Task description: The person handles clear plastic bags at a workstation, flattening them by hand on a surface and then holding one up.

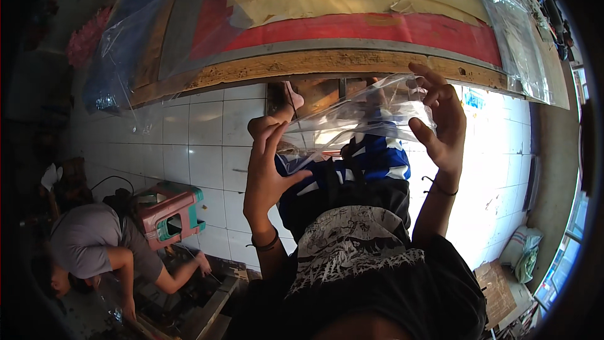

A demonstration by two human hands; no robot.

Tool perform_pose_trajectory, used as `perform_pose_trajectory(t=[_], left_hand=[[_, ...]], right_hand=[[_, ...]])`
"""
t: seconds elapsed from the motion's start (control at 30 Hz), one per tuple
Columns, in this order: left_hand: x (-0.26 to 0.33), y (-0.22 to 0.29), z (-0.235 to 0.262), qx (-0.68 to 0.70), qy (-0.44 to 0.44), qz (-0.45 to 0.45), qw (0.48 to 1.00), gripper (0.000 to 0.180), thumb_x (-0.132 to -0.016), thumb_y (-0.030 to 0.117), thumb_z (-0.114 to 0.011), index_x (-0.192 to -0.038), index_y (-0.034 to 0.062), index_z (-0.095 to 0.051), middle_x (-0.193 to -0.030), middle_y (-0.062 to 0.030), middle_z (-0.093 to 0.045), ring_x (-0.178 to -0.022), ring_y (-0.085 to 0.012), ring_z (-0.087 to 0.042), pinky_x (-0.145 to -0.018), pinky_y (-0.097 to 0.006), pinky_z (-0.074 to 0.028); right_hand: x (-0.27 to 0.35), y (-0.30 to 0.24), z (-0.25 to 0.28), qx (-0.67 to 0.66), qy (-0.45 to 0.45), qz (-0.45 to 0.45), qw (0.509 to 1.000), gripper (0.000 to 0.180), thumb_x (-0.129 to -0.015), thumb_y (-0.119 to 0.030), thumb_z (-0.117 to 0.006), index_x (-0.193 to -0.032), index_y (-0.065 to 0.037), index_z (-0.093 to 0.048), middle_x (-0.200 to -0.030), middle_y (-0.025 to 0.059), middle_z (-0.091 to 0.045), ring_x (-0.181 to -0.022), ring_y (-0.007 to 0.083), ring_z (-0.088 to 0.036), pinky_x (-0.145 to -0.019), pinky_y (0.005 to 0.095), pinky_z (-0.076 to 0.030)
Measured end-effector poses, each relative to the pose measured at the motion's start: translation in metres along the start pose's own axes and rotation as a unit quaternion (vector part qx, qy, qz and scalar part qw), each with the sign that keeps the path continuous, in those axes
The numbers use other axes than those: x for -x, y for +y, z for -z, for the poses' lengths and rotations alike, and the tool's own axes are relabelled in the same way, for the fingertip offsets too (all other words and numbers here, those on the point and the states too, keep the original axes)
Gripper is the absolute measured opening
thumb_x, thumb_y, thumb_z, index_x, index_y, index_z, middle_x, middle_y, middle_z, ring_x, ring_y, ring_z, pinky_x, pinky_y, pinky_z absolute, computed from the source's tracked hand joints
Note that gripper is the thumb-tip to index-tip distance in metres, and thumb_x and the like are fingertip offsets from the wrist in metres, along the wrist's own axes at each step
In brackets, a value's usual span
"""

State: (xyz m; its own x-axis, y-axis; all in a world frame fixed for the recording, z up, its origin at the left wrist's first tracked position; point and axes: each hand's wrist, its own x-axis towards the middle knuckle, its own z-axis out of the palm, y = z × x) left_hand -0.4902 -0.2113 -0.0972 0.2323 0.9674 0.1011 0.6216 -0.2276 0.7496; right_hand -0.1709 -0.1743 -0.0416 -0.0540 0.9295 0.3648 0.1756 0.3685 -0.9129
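Observation:
A crumpled, see-through plastic sheet (352, 115) stretches in the air between my two hands, above my lap and just this side of the table edge. My left hand (267, 167) has the sheet's left end at its fingers, with the thumb sticking out to the right. At the other end, my right hand (443, 119) curls its fingers and thumb about the plastic. Exactly where the fingers pinch the sheet is hard to make out. My blue, white and black shorts (384, 160) show below and through it.
A wooden-edged worktable (302, 63) with red and tan sheets on top spans the far side. More clear plastic drapes over its left end (135, 44) and right end (513, 31). At lower left another person (94, 239) bends down near a pink-and-green stool (170, 214). White tiles (204, 129) cover the floor.

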Motion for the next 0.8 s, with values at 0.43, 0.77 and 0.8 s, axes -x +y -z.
perform_pose_trajectory(t=[0.43, 0.77, 0.8], left_hand=[[-0.008, 0.003, 0.028, 0.159, 0.052, -0.093, 0.982, 0.063, -0.072, 0.004, -0.076, -0.132, 0.0010, -0.054, -0.125, -0.0159, -0.058, -0.111, -0.0272, -0.059, -0.097, -0.036, -0.047], [-0.012, 0.010, 0.013, 0.173, 0.081, -0.034, 0.981, 0.044, -0.086, 0.012, -0.076, -0.123, -0.0017, -0.057, -0.115, -0.0136, -0.064, -0.104, -0.0217, -0.063, -0.095, -0.034, -0.048], [-0.012, 0.013, 0.012, 0.184, 0.082, -0.023, 0.979, 0.042, -0.087, 0.010, -0.075, -0.122, -0.0035, -0.057, -0.113, -0.0138, -0.065, -0.105, -0.0209, -0.062, -0.098, -0.035, -0.046]], right_hand=[[0.014, -0.016, 0.033, 0.144, -0.108, -0.060, 0.982, 0.048, -0.078, -0.026, -0.072, -0.119, -0.002, -0.063, -0.136, 0.0159, -0.055, -0.116, 0.0293, -0.060, -0.095, 0.0444, -0.051], [0.004, -0.051, 0.036, 0.326, -0.135, -0.062, 0.933, 0.020, -0.076, -0.002, -0.077, -0.095, -0.002, -0.070, -0.127, 0.0112, -0.065, -0.108, 0.0305, -0.067, -0.097, 0.0418, -0.053], [0.002, -0.051, 0.037, 0.330, -0.142, -0.058, 0.932, 0.019, -0.076, -0.002, -0.077, -0.094, -0.002, -0.070, -0.126, 0.0111, -0.066, -0.108, 0.0309, -0.067, -0.099, 0.0424, -0.052]])
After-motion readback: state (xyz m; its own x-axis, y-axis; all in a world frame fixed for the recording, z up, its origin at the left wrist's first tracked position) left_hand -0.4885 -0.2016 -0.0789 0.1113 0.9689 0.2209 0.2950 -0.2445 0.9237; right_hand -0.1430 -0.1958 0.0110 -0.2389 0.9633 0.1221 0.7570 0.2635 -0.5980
